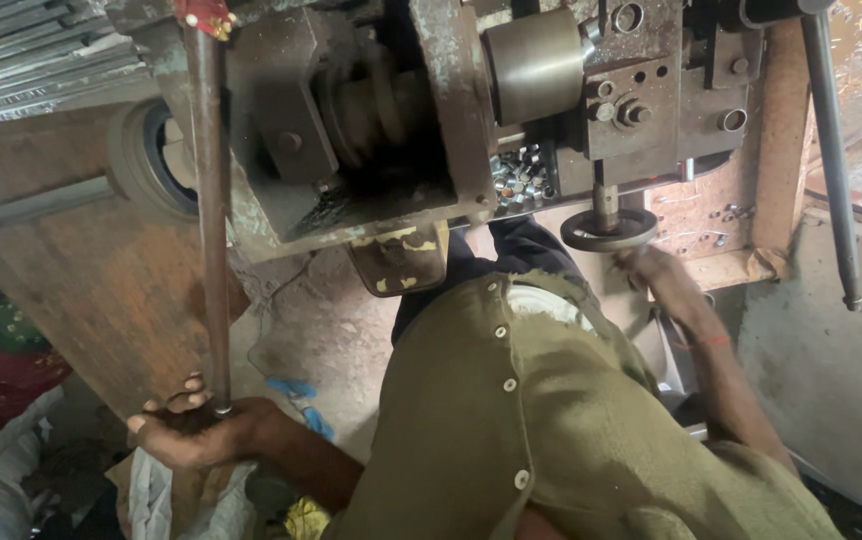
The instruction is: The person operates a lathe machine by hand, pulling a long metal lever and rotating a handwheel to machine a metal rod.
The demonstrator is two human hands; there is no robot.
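Olive-green buttoned shirt (551, 420), coarse woven cloth with pale round buttons, filling the near centre. Left hand (196, 435) low at near left, fingers (183, 393) wrapped tight round the bottom end of a long lever rod (213, 200). Rod thin, round, dull brown steel, standing almost upright from the hand to a red-painted fitting (206, 15) at the far top. Right hand (656, 275) reaching up at centre right, blurred, just under a small dark round handwheel (609, 230); grip on it impossible to tell, fingers hidden. Red thread (713, 343) round that wrist. Heavy press machine (431, 110) across the far side: rough cast-iron blocks, flaking grey-green paint, greasy coiled spring (376, 105), smooth steel cylinder (533, 65), bolted plates (631, 100). Heap of small shiny metal pieces (521, 180) on the machine bed, left of the handwheel. Second slim dark rod (831, 150) hanging at far right. Worn brown wooden board (101, 290) at left; dusty concrete floor (321, 340) below.
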